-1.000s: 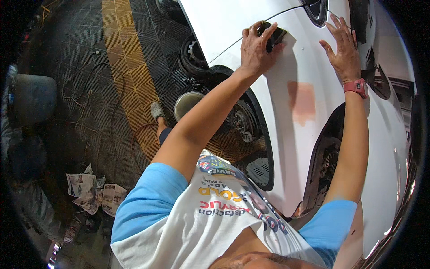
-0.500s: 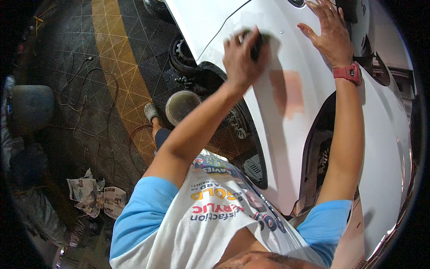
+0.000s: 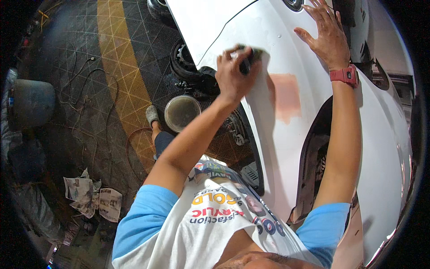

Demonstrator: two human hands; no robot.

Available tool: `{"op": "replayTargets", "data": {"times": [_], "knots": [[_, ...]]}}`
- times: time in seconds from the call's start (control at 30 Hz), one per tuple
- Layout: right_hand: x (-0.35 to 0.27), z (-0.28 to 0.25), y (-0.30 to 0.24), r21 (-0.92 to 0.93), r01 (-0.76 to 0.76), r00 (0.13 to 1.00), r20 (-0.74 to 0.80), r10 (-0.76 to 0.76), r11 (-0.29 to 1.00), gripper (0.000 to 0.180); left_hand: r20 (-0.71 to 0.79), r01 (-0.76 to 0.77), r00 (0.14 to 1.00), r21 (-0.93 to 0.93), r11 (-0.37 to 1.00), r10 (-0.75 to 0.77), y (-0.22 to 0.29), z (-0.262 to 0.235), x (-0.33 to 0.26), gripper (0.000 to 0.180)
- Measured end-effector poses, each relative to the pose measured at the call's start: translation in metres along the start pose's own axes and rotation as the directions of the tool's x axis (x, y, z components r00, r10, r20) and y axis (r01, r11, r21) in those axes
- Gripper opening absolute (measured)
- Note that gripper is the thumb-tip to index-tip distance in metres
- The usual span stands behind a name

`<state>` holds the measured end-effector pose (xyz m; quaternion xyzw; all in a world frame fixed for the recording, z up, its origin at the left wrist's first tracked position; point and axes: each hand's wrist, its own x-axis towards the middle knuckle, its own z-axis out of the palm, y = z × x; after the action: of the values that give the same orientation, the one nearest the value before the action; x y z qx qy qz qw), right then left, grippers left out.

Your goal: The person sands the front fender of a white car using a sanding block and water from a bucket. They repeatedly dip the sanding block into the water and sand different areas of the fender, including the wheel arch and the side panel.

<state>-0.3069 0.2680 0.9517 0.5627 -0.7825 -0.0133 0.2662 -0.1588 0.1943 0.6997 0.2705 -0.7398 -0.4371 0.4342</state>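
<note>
My left hand (image 3: 233, 76) is closed around a dark sanding block (image 3: 246, 65). It presses the block against the white car fender (image 3: 271, 152), left of and beyond a reddish-brown patch (image 3: 286, 96) in the paint. The block's underside is hidden. Farther right, my right hand (image 3: 329, 42) lies flat on the same white bodywork, fingers spread, with a red watch (image 3: 345, 76) on that wrist. Nothing is in the right hand. A few small drops show on the paint between the hands.
A round bucket (image 3: 182, 113) of cloudy liquid stands beside the fender. Tires (image 3: 182, 60) lie beyond it. The dark headlight opening (image 3: 316, 157) is near my right forearm. Cables (image 3: 96, 130) and newspaper (image 3: 109, 204) lie on the tiled floor; a large tub (image 3: 33, 103) stands at the left.
My left hand has slid the block toward me and slightly left over the fender. My right hand keeps its place on the car. The whole view has shifted a little.
</note>
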Motion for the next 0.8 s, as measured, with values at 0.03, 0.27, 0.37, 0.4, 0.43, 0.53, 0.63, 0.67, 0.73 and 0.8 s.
{"op": "replayTargets", "data": {"times": [0.03, 0.27, 0.37, 0.4, 0.43, 0.53, 0.63, 0.67, 0.73, 0.8], "knots": [[0.003, 0.000, 0.001, 0.013, 0.012, 1.000, -0.004, -0.012, 1.000, 0.066, -0.099, -0.030, 0.994, 0.035, 0.999, 0.034, -0.008, 0.006, 0.029, 0.046], [0.000, 0.005, 0.002, -0.001, 0.008, 1.000, -0.015, -0.008, 1.000, 0.066, -0.016, 0.123, 0.992, -0.012, 0.992, -0.123, 0.014, -0.002, 0.002, 0.046], [0.003, -0.003, 0.010, 0.031, 0.023, 1.000, 0.019, -0.023, 0.999, 0.067, -0.033, 0.072, 0.997, -0.003, 0.997, -0.072, 0.014, -0.009, 0.020, 0.044], [0.004, -0.007, 0.007, 0.012, 0.014, 0.999, 0.031, -0.015, 1.000, 0.068, -0.084, 0.020, 0.996, 0.029, 0.999, -0.018, 0.001, 0.003, 0.045, 0.045], [0.001, -0.006, 0.003, 0.006, 0.003, 0.999, 0.048, -0.004, 1.000, 0.068, -0.086, 0.145, 0.986, 0.029, 0.989, -0.142, 0.006, 0.001, 0.067, 0.047], [0.000, 0.000, 0.000, 0.014, 0.021, 1.000, -0.010, -0.021, 1.000, 0.069, -0.121, 0.123, 0.986, 0.067, 0.990, -0.114, 0.005, 0.005, 0.069, 0.048], [0.003, -0.002, 0.005, 0.015, 0.013, 0.999, 0.032, -0.014, 1.000, 0.068, -0.037, 0.025, 0.999, -0.025, 0.999, -0.026, 0.023, -0.007, 0.005, 0.043], [0.003, -0.004, 0.005, 0.002, 0.008, 0.999, 0.048, -0.008, 1.000, 0.068, -0.012, 0.021, 1.000, -0.023, 1.000, -0.022, 0.022, -0.008, 0.006, 0.044], [0.006, -0.009, 0.003, -0.021, 0.007, 0.997, 0.076, -0.006, 1.000, 0.069, -0.038, 0.002, 0.999, 0.034, 0.999, 0.000, 0.013, -0.008, 0.025, 0.046], [0.003, -0.005, 0.003, 0.043, 0.012, 1.000, 0.029, -0.013, 0.999, 0.069, -0.115, 0.085, 0.990, 0.069, 0.994, -0.077, 0.003, 0.002, 0.070, 0.049]]}}
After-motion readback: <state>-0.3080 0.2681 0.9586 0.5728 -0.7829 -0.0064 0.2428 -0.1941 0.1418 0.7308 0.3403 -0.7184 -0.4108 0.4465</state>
